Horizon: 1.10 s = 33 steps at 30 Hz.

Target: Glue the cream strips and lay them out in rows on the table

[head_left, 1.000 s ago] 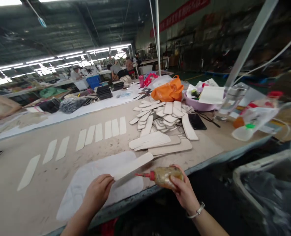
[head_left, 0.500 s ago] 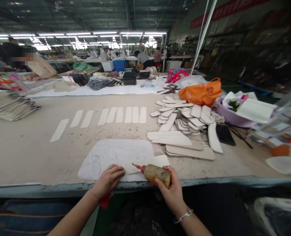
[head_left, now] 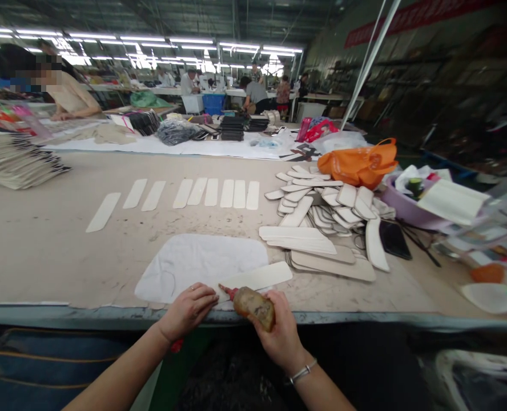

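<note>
Head view: right hand [head_left: 279, 328], wrapped round bottle [head_left: 254, 306], now has the red nozzle [head_left: 228, 292] closer to left hand [head_left: 189, 310], putting it at the left end of the pale strip [head_left: 264, 276] by the tabletop's [head_left: 43, 245] near edge; left pinch unclear.

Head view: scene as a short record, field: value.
Left hand: fingers at the left end of a pale strip
Right hand: holds a bottle, red nozzle at that strip, contact unclear
White sheet: partly beneath the strip
Row beyond: nine pale strips, unevenly spaced
Right side: loose pile of pieces, orange bag behind
</note>
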Each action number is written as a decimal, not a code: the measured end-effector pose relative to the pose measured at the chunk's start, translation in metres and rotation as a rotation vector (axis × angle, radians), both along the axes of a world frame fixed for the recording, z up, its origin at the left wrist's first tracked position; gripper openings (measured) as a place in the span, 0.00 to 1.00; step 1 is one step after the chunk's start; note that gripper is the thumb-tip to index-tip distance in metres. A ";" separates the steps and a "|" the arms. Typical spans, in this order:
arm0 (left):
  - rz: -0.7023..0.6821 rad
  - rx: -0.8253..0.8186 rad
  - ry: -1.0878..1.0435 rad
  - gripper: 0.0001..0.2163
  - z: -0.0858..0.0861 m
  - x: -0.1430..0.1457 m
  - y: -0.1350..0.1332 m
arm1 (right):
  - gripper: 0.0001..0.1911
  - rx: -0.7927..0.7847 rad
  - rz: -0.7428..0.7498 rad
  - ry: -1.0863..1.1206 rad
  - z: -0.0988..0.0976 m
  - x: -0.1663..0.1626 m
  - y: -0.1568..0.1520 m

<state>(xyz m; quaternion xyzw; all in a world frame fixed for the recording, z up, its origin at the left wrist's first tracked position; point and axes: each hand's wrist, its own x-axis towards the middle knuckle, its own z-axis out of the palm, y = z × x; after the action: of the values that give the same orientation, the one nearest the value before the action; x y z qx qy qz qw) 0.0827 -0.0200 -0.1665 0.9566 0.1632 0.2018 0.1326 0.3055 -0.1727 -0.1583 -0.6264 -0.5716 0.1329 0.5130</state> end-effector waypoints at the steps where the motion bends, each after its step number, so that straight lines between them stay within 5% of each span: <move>1: -0.003 0.003 -0.001 0.10 0.000 0.000 0.000 | 0.19 -0.003 -0.013 -0.008 0.000 0.002 -0.001; 21: -0.021 0.058 -0.027 0.10 -0.011 -0.002 0.008 | 0.19 -0.011 -0.543 -0.229 -0.001 0.089 -0.041; 26: 0.001 0.041 -0.027 0.10 -0.006 0.000 0.004 | 0.19 0.031 -0.484 -0.200 0.001 0.077 -0.038; 33: 0.008 0.016 -0.009 0.09 0.003 0.003 -0.001 | 0.20 0.059 -0.168 -0.039 0.008 0.028 -0.019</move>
<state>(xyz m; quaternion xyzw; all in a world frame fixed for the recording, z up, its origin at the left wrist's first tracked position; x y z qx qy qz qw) 0.0856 -0.0208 -0.1633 0.9560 0.1650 0.2080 0.1246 0.3330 -0.1917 -0.1502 -0.6593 -0.5307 0.0602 0.5292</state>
